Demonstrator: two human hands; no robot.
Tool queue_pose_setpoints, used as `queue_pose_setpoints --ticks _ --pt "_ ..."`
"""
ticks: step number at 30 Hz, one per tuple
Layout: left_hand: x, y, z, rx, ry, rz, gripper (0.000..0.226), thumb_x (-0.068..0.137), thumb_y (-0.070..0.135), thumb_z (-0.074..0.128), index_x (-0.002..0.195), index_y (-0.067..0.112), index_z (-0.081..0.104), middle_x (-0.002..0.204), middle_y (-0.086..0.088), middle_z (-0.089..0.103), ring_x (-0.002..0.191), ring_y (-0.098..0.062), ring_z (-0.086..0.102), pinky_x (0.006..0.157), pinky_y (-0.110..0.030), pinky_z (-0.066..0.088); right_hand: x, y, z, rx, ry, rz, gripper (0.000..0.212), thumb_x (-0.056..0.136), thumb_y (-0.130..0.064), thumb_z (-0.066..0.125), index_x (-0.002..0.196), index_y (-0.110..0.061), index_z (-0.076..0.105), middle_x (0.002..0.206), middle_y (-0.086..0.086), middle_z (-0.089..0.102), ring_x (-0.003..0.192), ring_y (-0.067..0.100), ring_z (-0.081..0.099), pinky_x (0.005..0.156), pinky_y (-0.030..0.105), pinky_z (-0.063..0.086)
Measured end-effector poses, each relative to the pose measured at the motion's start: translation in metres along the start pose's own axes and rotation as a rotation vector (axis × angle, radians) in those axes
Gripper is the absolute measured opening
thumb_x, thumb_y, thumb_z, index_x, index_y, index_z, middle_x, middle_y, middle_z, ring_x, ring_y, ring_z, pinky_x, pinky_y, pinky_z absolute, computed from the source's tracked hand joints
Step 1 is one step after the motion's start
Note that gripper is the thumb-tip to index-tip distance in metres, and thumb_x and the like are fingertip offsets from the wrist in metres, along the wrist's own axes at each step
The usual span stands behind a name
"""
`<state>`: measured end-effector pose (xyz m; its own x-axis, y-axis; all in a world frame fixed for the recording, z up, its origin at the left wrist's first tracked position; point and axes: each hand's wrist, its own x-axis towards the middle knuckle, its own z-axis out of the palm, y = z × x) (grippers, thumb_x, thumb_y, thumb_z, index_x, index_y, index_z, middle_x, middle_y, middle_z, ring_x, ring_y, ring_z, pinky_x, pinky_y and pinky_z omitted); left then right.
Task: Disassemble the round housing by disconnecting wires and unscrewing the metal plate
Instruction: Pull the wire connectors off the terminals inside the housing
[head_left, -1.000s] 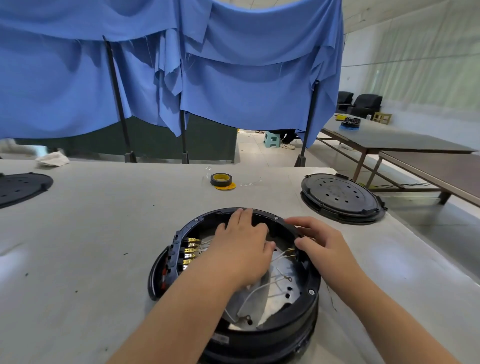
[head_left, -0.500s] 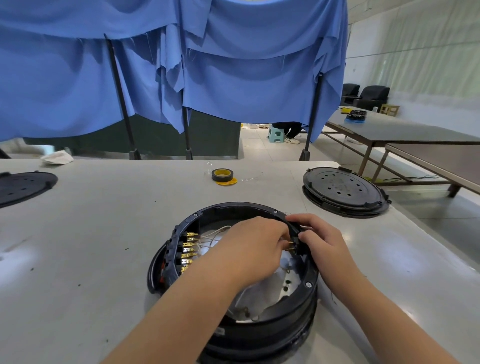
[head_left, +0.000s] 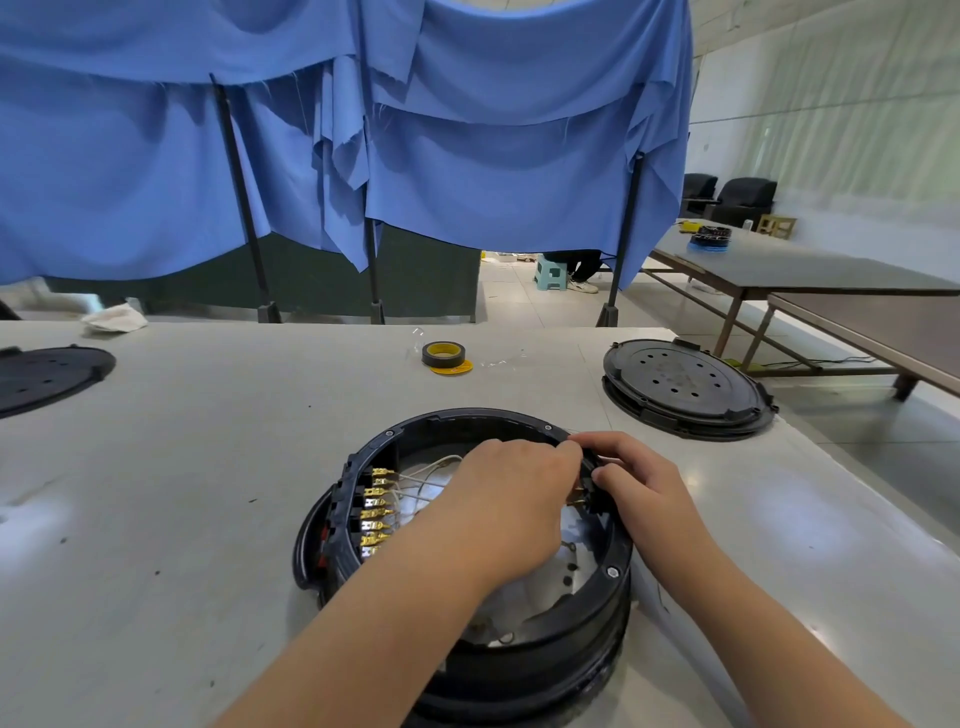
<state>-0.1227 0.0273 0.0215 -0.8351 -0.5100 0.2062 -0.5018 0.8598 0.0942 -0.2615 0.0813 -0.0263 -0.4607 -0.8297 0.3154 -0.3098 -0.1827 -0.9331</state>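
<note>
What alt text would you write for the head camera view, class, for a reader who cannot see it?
Two bare hands work at the right inner rim of an open round black housing on a grey table: the left hand reaches inside, the right hand grips the rim. Brass terminals line its left wall.

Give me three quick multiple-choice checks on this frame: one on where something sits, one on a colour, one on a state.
1. Where is the tape roll?
A. inside the housing
B. on the table beyond the housing
C. on the floor

2. What colour are the terminals on the housing's left inner wall?
A. gold
B. red
C. blue

3. What is the right hand doing?
A. lying flat on the table
B. gripping the rim of the round housing
C. holding the tape roll

Answers:
1 B, it lies on the table behind the housing.
2 A, a row of gold tabs shows.
3 B, its fingers curl over the right rim beside the left hand.
</note>
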Motion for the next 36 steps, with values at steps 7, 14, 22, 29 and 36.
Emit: queue_pose_setpoints --ticks 7,14,22,29,36 --pt "0.0003 -0.0021 0.0030 -0.031 -0.039 -0.021 0.016 0.096 0.016 0.050 0.110 0.020 0.042 0.103 -0.004 0.061 0.083 -0.024 0.050 0.067 -0.034 0.031 0.0012 0.0030 -0.0003 -0.004 -0.001 -0.002 0.049 0.081 0.015 0.043 0.092 -0.024 0.070 0.086 -0.012 0.074 0.082 0.003 0.067 0.072 0.015 0.052" --pt "-0.0014 -0.0032 0.0023 -0.062 -0.038 -0.020 0.019 0.093 0.010 0.048 0.101 0.023 0.035 0.099 -0.002 0.060 0.081 -0.024 0.049 0.068 -0.033 0.029 0.0019 0.0053 -0.0013 -0.006 -0.007 0.002 0.050 0.081 0.013 0.043 0.091 -0.027 0.070 0.085 -0.013 0.074 0.082 0.001 0.067 0.070 0.013 0.050" --pt "0.0010 -0.0032 0.0048 -0.039 -0.024 -0.033 0.022 0.093 0.009 0.047 0.098 0.023 0.030 0.091 0.000 0.055 0.081 -0.024 0.049 0.070 -0.033 0.028 0.0028 0.0057 -0.0013 -0.001 -0.015 0.004 0.048 0.082 0.014 0.042 0.094 -0.023 0.070 0.087 -0.011 0.073 0.083 0.003 0.067 0.071 0.016 0.052" --pt "-0.0003 0.0000 0.0005 -0.004 -0.006 -0.021 0.021 0.093 0.009 0.046 0.098 0.022 0.030 0.088 0.003 0.051 0.077 -0.021 0.044 0.072 -0.033 0.029 0.0029 0.0047 -0.0015 0.009 -0.008 0.018 0.047 0.082 0.014 0.042 0.094 -0.021 0.070 0.086 -0.011 0.073 0.081 0.003 0.067 0.070 0.015 0.051" --pt "0.0004 0.0001 0.0030 0.008 -0.081 -0.055 0.025 0.091 0.012 0.050 0.098 0.021 0.028 0.078 0.005 0.044 0.076 -0.021 0.043 0.072 -0.034 0.028 0.0018 0.0026 -0.0010 0.018 -0.005 0.029 0.047 0.082 0.015 0.041 0.094 -0.020 0.070 0.085 -0.010 0.074 0.078 0.003 0.067 0.068 0.015 0.051"
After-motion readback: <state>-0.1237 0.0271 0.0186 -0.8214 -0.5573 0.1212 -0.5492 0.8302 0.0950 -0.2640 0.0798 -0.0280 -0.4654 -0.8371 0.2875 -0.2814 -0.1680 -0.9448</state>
